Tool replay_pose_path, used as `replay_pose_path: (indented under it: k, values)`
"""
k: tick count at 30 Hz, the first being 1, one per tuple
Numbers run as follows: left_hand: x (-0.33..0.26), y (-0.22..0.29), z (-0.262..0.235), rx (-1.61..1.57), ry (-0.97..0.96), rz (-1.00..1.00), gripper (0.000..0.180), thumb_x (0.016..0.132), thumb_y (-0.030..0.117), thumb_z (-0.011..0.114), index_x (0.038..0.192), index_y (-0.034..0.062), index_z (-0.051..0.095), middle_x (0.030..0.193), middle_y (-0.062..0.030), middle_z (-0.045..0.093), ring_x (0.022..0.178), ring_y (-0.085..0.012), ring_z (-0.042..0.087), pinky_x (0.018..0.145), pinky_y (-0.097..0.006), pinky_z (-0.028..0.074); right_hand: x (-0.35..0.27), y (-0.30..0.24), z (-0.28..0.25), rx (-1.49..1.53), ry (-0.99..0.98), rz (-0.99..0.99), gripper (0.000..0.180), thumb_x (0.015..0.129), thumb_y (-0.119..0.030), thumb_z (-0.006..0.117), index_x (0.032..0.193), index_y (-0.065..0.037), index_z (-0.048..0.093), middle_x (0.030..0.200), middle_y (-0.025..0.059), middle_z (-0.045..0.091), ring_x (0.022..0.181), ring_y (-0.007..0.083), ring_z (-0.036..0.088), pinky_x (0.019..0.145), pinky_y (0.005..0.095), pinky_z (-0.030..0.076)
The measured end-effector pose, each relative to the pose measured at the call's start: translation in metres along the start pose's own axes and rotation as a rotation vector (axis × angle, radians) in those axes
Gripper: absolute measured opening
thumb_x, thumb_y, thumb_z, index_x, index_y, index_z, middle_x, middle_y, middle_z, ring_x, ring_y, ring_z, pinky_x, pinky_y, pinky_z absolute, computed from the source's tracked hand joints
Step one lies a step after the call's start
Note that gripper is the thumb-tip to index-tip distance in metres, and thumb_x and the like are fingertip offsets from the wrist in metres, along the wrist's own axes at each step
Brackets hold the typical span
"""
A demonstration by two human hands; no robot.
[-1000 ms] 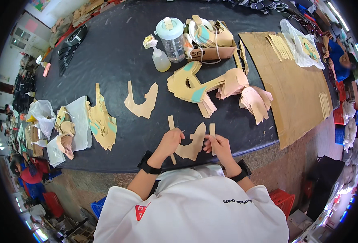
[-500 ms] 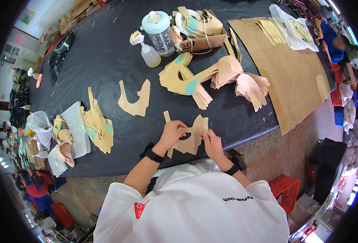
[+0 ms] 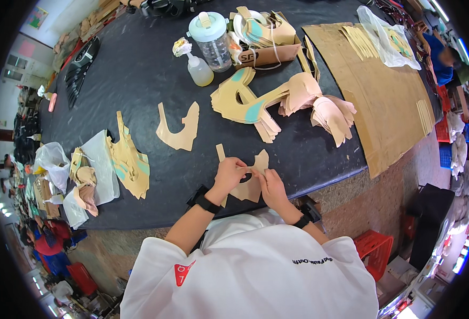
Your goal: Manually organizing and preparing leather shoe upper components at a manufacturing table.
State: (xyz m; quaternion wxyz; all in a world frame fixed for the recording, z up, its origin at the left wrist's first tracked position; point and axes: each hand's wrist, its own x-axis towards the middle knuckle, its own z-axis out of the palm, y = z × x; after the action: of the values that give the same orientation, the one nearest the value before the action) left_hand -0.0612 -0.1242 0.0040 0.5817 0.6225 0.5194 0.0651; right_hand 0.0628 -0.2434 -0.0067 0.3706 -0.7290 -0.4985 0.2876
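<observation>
A beige shoe-upper cutout (image 3: 249, 192) lies on the dark table in front of me, its curved opening near my fingers. My left hand (image 3: 231, 173) is closed over its left part, thumb and fingertips pinching a narrow beige strip at the opening. My right hand (image 3: 273, 188) is at the right side, its fingertips pinched near the same strip and almost touching my left fingertips. The strip is mostly hidden by fingers. A similar single cutout (image 3: 179, 133) lies flat farther off to the left.
Stacked yellow-and-teal cutouts (image 3: 240, 106) lie beyond my hands, beside pink pieces (image 3: 333, 119). Behind stand a squeeze bottle (image 3: 200, 73), a lidded clear jug (image 3: 213, 50) and a filled carton (image 3: 269, 55). Cardboard (image 3: 372, 101) covers the right; more cutouts (image 3: 130, 166) lie left.
My right hand has moved slightly left toward my left hand, and the pale strip end that stood up above its fingers no longer shows there. The left hand stays nearly in place.
</observation>
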Motion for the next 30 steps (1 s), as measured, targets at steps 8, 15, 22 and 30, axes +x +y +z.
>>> replay_pose_path:
  k: [8, 15, 22, 30]
  values:
    - [0.001, -0.002, 0.003, 0.032, 0.04, 0.027, 0.014, 0.076, 0.008, 0.068, 0.079, -0.0052, 0.065, 0.068, -0.0123, 0.066, 0.06, -0.0152, 0.065, 0.056, -0.026, 0.05, -0.005, -0.01, 0.006, -0.442, 0.008, -0.335, 0.019, 0.077, -0.01, 0.056, 0.095, -0.005, 0.059, 0.081, 0.0058, 0.058, 0.078, 0.0228, 0.052, 0.064, 0.0358, 0.045]
    - [0.003, -0.003, -0.012, 0.24, -0.004, 0.08, 0.015, 0.072, 0.013, 0.068, 0.078, -0.0009, 0.067, 0.068, -0.0157, 0.065, 0.063, -0.024, 0.066, 0.058, -0.033, 0.052, -0.009, -0.01, -0.003, -0.59, -0.108, -0.504, 0.029, 0.073, -0.009, 0.057, 0.102, -0.006, 0.061, 0.089, 0.0034, 0.061, 0.079, 0.0212, 0.053, 0.066, 0.0346, 0.047]
    - [-0.012, -0.025, -0.133, 0.907, 0.362, -0.088, 0.022, 0.071, 0.021, 0.072, 0.082, 0.0033, 0.064, 0.086, -0.0154, 0.067, 0.084, -0.0304, 0.065, 0.07, -0.04, 0.051, 0.023, -0.007, -0.028, 0.132, -0.221, -0.301, 0.016, 0.092, -0.011, 0.052, 0.101, -0.001, 0.061, 0.103, 0.0108, 0.055, 0.086, 0.0244, 0.054, 0.077, 0.0332, 0.047]
    - [-0.037, 0.017, -0.073, -0.527, -0.495, 0.281, 0.031, 0.087, 0.017, 0.064, 0.111, -0.0029, 0.061, 0.101, -0.0069, 0.066, 0.083, -0.0137, 0.064, 0.072, -0.026, 0.051, 0.021, -0.051, -0.013, 0.626, -0.486, 0.227, 0.023, 0.096, -0.017, 0.046, 0.098, 0.001, 0.061, 0.085, 0.0029, 0.053, 0.08, 0.0122, 0.053, 0.077, 0.0254, 0.044]
